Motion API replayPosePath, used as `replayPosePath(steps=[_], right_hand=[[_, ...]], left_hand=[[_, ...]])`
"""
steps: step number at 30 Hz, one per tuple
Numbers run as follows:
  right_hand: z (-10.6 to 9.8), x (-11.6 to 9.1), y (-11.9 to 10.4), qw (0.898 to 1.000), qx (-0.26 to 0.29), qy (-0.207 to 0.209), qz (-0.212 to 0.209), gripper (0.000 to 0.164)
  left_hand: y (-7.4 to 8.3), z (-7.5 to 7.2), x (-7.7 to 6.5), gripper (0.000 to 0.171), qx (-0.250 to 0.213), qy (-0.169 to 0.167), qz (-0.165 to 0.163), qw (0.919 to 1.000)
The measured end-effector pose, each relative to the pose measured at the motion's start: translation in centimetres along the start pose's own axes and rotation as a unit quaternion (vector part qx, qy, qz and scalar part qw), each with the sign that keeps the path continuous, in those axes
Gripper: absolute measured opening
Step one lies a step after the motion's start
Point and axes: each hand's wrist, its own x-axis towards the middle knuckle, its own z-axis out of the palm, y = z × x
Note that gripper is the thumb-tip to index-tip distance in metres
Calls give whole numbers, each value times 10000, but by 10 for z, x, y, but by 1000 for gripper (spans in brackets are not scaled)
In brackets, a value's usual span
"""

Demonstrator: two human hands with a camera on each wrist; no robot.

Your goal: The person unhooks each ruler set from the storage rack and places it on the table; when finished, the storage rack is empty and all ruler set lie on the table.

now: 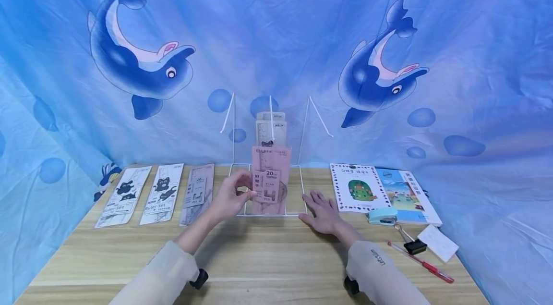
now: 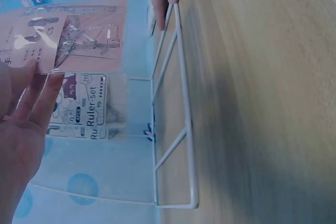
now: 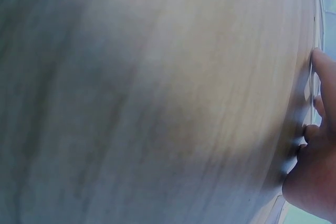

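Observation:
My left hand (image 1: 235, 195) pinches a pink ruler-set packet (image 1: 271, 153) by its left edge, thumb on the front. The packet stands upright in front of the middle of a white wire rack (image 1: 301, 185). Behind it, white ruler-set packets (image 1: 278, 133) hang on the rack's middle prong; the left wrist view shows "Ruler-set" printed on one packet (image 2: 94, 103). My right hand (image 1: 321, 211) rests with spread fingers at the rack's front right corner, fingertips touching its base wire. In the right wrist view only part of this hand (image 3: 317, 166) shows, at the right edge.
On the left lie two white ruler-set packets (image 1: 123, 197) (image 1: 162, 194) and another pink one (image 1: 197, 194). At right are two booklets (image 1: 345, 199) (image 1: 403, 177), a blue stapler (image 1: 382, 215), a black binder clip (image 1: 415, 247), a white square block (image 1: 438, 243) and a red pen (image 1: 421, 262).

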Motion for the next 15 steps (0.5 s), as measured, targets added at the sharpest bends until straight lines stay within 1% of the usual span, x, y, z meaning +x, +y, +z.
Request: replayPosePath(steps=[2,4,7,11,15], right_hand=[[0,0,0,10000,-33,-11,-5,67],[0,-1,0,10000,-40,16,-43,66],[-1,-1,1,10000,-54,6,-60,66],[-2,-2,0,10000,-33,-6,-70,67],[-2,-2,0,10000,-33,-35,-59,67]], left_hand=[[2,-2,-1,32,41,-105,51,9999],[5,-6,-2,33,56,-314,74,9995],[3,-18,-5,33,152,-702,-107,9974],[-1,-43,-13,35,231,-1167,-601,9911],[-10,-78,-30,36,198,-1495,-930,9842]])
